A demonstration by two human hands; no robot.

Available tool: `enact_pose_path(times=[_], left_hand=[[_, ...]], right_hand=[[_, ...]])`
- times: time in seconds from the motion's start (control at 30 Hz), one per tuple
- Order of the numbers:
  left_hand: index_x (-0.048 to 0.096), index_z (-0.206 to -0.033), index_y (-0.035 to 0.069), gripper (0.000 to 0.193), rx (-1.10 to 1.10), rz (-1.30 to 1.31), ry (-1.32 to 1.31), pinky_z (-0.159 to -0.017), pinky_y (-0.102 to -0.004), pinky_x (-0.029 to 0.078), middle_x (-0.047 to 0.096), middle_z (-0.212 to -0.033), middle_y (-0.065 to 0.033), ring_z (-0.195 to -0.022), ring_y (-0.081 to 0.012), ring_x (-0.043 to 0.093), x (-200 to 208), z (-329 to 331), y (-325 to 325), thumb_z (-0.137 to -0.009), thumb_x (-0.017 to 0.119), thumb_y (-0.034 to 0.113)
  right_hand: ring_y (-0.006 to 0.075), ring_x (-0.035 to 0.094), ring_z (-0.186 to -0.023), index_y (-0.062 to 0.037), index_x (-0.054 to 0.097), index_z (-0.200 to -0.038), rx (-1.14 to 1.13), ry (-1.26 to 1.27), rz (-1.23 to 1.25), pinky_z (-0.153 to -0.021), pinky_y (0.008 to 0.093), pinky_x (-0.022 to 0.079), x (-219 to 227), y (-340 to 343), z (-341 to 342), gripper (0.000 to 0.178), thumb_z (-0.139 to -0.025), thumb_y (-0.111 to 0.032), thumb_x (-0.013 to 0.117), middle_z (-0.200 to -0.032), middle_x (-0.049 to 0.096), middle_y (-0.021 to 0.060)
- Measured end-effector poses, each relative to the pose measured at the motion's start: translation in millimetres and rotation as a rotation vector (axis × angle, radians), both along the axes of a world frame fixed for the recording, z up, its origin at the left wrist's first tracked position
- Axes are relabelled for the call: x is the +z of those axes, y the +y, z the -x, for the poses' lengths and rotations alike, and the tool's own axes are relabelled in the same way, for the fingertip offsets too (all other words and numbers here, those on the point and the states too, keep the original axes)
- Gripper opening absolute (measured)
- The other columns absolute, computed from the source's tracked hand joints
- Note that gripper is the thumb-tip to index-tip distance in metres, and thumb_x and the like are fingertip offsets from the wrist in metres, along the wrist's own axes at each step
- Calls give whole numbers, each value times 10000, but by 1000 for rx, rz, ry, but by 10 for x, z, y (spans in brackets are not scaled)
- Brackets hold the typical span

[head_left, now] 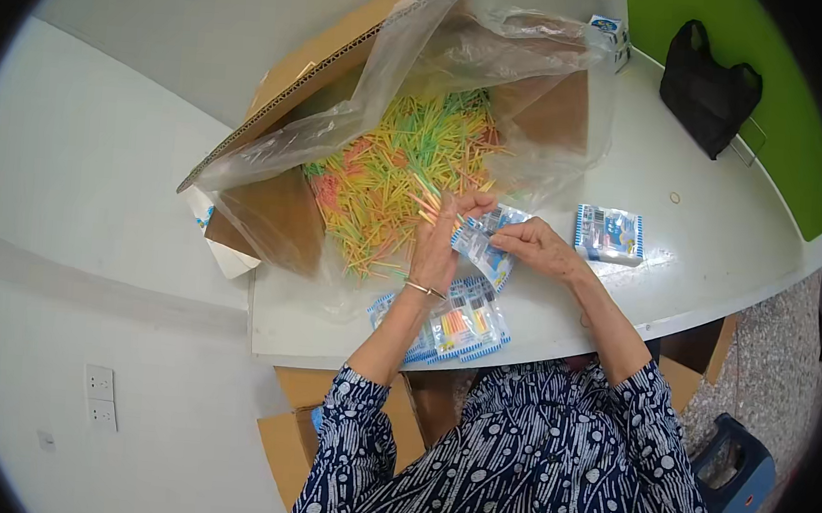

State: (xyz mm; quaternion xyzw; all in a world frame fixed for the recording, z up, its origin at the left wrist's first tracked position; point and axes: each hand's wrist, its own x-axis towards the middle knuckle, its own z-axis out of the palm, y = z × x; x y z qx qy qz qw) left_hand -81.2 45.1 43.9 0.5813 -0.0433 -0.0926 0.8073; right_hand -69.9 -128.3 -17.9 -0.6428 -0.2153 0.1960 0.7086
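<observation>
Head view: a cardboard box (280, 214), lined with a clear plastic liner (385, 88), stood open on the white worktop (697, 257). It contained a loose pile of thin sticks (387, 183), mainly yellow and green, with orange and pinkish-red patches; these lay in mixed directions.

The left hand (439, 239) was at the near side of the pile, its fingers closed around a small stick bundle (425, 202). The long axis of the bundle ran from upper left to lower right: the upper ends pointed toward the pile, the lower ends toward a blue-and-white packet (489, 254). Whether any lower ends were inside the packet could not be determined.

The right hand (542, 249) gripped the packet, thumb and forefinger pinched together on its right side. The packet was held tilted between the hands, just off the near side of the box, with one corner pointing down toward the person.

Below it, near the front edge of the worktop, several overlapping filled packets (459, 322) lay flat; pink and yellow contents showed through a clear window. Well to the right, a packet stack (610, 234) rested with its printed face up. A black bag (710, 92) lay farther back.
</observation>
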Motion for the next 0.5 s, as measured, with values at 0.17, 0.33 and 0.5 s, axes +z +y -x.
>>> enact_pose_path(times=[0.17, 0.33, 0.5], left_hand=[[519, -1180, -64, 543, -58, -66, -14, -967, -336, 416, 570, -1166, -166, -1138, -224, 520, 16, 40, 6, -976, 362, 415], [515, -1175, -70, 527, -94, -199, -117, -964, -333, 417, 568, -1154, -162, -1141, -221, 519, 55, 51, 21, -979, 367, 396], [518, -1156, -81, 514, -85, -171, -138, -909, -317, 459, 574, -1137, -156, -1106, -218, 549, 105, 18, 48, -981, 376, 381]], right_hand=[[16, 499, -741, 23, 673, -958, -21, 18, -23, -667, 203, 430, 61, -6, 31, 238, -905, -190, 581, -797, 633, -43], [42, 519, -747, 30, 668, -961, -31, -58, 25, -678, 224, 434, 1, 17, 17, 233, -895, -178, 588, -815, 648, -3], [68, 536, -756, 34, 664, -962, -41, -160, 88, -692, 243, 440, 42, 31, 38, 229, -886, -171, 595, -827, 655, 36]])
